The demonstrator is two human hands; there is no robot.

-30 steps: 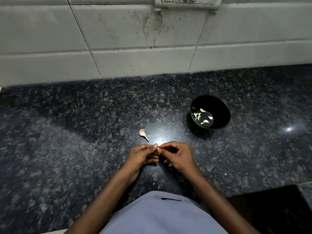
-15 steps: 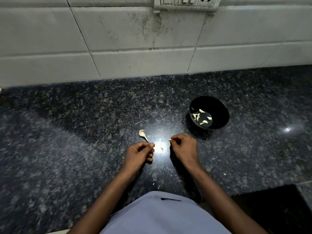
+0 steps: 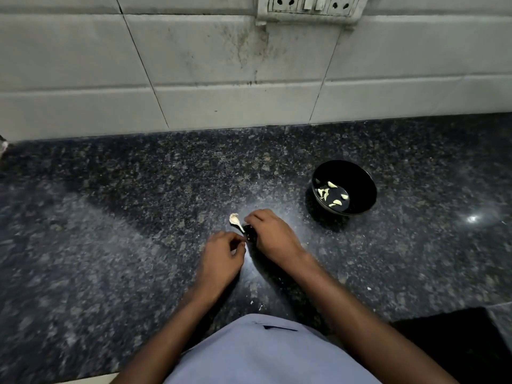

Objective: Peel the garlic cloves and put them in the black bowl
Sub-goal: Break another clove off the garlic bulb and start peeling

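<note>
The black bowl (image 3: pixel 368 189) stands on the counter at the right with several peeled garlic cloves (image 3: pixel 332 194) in it. A dry garlic stalk (image 3: pixel 235 219) lies on the counter left of the bowl. My right hand (image 3: pixel 273 236) is lowered beside the stalk, its fingers curled down with the tips at the counter; what they pinch is hidden. My left hand (image 3: pixel 221 259) sits just below the stalk, fingers curled with the thumb against them, around a small garlic clove that is almost hidden.
The dark speckled granite counter (image 3: pixel 124 231) runs back to a white tiled wall (image 3: pixel 194 79) with a socket plate (image 3: pixel 310 6) at the top. Small bits of skin (image 3: pixel 260 307) lie near the front edge. A dark gap (image 3: pixel 448 342) opens at lower right.
The hands, joined on a clove a second ago, have parted. My right hand carried a bit of skin forward and left, down beside the stalk. My left hand stayed curled.
</note>
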